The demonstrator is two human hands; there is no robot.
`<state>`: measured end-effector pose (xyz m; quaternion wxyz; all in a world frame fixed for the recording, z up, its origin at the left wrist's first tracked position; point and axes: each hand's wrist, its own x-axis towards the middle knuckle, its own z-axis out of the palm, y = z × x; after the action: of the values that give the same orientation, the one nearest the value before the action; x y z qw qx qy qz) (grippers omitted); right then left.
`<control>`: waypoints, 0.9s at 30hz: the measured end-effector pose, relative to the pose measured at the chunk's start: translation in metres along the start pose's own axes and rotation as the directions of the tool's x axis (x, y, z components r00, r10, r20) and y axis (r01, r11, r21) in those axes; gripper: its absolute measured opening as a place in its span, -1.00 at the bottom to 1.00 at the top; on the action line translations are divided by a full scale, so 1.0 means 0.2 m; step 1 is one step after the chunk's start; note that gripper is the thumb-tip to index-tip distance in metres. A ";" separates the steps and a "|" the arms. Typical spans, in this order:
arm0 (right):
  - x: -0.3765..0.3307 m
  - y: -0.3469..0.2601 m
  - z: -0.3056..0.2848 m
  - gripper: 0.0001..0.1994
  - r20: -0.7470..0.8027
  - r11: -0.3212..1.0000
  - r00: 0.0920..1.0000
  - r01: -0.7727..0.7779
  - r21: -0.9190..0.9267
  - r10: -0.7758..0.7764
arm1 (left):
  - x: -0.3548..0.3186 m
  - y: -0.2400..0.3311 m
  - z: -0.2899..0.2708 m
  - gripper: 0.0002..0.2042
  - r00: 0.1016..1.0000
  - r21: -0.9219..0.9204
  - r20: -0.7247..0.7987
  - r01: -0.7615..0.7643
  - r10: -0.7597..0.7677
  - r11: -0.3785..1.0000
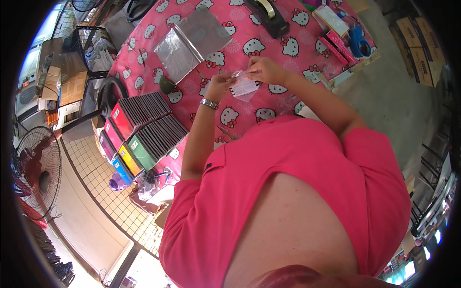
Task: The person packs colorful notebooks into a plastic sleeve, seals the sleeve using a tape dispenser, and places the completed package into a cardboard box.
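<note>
So both hands are up over the counter (269,103), pinching the same small clear plastic sleeve (244,87) with white and dark items inside. The left hand (218,85) grips its left edge and the right hand (265,69) holds the top right corner. Just beyond lie silvery foil sheets (192,41), a black tape dispenser (267,17) and blue scissors (357,42). Rows of colourful flat packs (144,127) sit at the left.

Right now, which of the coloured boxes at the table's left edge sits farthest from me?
The red box: it sits highest in the row, above the green box and the blue box.
</note>
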<state>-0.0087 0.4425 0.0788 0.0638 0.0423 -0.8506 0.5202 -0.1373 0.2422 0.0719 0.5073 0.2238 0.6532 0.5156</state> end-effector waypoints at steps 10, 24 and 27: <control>0.04 -0.05 0.03 -0.86 -0.086 0.998 0.994 0.064 -0.012 -0.065 | -0.08 -0.06 0.01 -0.78 0.962 0.033 -0.272 -0.018 0.027 0.999; -0.12 -0.17 -0.02 -0.77 0.064 0.841 0.915 0.393 -0.372 -0.399 | -0.28 0.08 0.23 -0.68 0.737 0.822 0.054 -0.416 0.673 0.389; -0.12 -0.15 0.06 -0.81 0.002 0.925 0.962 0.265 -0.273 -0.274 | -0.24 -0.01 0.24 -0.68 0.715 0.835 -0.034 -0.363 0.698 0.413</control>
<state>0.0182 0.4184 0.0971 0.1551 0.1403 -0.8985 0.3860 -0.0750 0.2230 0.0927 0.0247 0.5156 0.7835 0.3460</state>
